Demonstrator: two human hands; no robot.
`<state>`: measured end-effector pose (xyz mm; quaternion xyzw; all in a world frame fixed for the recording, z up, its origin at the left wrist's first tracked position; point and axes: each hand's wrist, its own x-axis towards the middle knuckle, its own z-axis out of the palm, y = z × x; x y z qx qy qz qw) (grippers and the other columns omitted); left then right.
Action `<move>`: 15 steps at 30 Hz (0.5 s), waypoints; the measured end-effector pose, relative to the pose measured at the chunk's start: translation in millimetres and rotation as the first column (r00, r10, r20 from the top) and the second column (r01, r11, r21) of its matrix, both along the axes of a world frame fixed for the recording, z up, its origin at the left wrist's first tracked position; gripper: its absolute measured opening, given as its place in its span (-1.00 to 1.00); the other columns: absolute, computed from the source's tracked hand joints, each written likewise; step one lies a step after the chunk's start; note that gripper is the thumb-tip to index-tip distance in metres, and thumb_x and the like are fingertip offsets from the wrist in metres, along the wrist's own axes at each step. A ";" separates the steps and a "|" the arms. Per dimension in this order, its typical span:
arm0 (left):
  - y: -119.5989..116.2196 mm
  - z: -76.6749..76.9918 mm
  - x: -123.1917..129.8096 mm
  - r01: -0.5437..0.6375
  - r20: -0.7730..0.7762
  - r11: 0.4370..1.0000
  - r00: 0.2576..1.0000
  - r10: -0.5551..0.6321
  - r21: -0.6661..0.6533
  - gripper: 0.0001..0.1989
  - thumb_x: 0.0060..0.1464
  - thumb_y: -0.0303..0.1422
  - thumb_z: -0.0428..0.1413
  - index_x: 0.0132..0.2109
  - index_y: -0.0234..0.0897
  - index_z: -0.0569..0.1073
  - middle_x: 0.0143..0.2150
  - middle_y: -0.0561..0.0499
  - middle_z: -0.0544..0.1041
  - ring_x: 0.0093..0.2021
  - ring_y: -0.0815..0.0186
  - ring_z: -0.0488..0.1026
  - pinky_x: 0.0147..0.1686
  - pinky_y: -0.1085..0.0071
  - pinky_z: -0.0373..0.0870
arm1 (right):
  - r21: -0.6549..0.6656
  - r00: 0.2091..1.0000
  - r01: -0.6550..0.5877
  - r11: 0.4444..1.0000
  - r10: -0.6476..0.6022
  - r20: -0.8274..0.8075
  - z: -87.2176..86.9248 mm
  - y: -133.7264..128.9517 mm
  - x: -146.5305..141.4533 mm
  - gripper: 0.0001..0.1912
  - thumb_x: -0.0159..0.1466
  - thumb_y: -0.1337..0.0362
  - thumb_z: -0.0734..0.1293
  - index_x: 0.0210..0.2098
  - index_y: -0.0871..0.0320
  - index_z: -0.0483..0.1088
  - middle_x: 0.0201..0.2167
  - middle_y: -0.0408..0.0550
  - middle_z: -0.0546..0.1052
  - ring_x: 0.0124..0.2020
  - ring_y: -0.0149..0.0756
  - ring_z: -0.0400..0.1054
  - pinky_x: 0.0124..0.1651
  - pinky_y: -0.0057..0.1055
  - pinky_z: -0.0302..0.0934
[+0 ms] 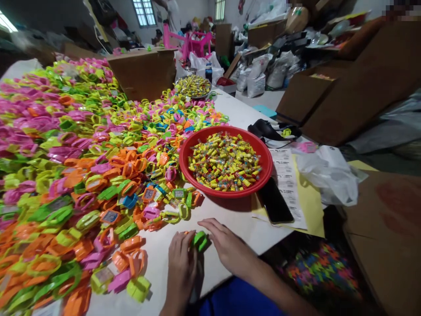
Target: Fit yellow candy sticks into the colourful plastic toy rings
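A bright green toy watch (200,241) is between my two hands at the table's front edge. My left hand (180,254) has its fingers curled round the watch's left side, with a bit of orange showing by the fingertips. On the other side, my right hand (226,243) is stretched out with fingers apart, its tips close to the watch; contact is hard to make out. Ahead of both hands sits a red basin (226,194) full of small yellow-wrapped tubes (223,162). To the left spreads a big heap of pink, orange, yellow and green toy watches (95,180).
Right of the basin are a black phone (275,202), printed sheets (291,184) and a plastic bag (332,171). A cardboard box (144,74) and a plate of tubes (193,86) stand behind the heap. Large cartons (365,83) flank the right. A person stands far back.
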<state>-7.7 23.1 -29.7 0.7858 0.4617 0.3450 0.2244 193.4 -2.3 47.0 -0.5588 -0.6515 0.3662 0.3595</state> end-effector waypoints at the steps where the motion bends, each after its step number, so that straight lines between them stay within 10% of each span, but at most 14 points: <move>1: 2.3 -3.1 -2.5 -0.005 -0.036 0.999 0.999 0.007 0.047 -0.63 0.38 -0.43 0.02 0.25 -0.13 0.47 0.15 -0.14 0.60 0.26 0.01 0.51 0.40 -0.23 0.32 | 0.062 0.999 -0.010 0.998 0.007 0.053 11.5 1.7 12.4 -0.47 0.45 0.46 0.11 0.29 -0.02 0.42 0.31 0.03 0.50 0.34 -0.14 0.40 0.40 -0.11 0.30; 8: 12.3 -19.2 -13.2 0.090 -0.179 0.989 0.981 -0.068 0.118 -0.38 0.21 -0.58 0.04 0.38 -0.13 0.36 0.23 -0.14 0.59 0.36 -0.05 0.46 0.51 -0.40 0.00 | 0.512 0.774 0.188 0.838 -0.447 0.448 75.9 73.2 187.0 -0.64 0.43 0.28 0.27 0.16 0.05 0.52 0.12 0.18 0.57 0.23 0.18 0.38 0.36 0.22 0.20; 15: 13.3 -30.1 -13.7 0.081 -0.005 0.996 0.997 -0.082 -0.040 -0.64 0.30 -0.41 0.09 0.21 -0.18 0.47 0.27 -0.25 0.56 0.36 -0.11 0.48 0.36 -0.27 0.38 | 0.336 0.687 0.009 0.942 -0.250 0.682 52.7 122.0 249.3 -0.67 0.39 0.19 0.33 0.09 0.13 0.54 0.11 0.23 0.59 0.20 0.21 0.42 0.32 0.20 0.23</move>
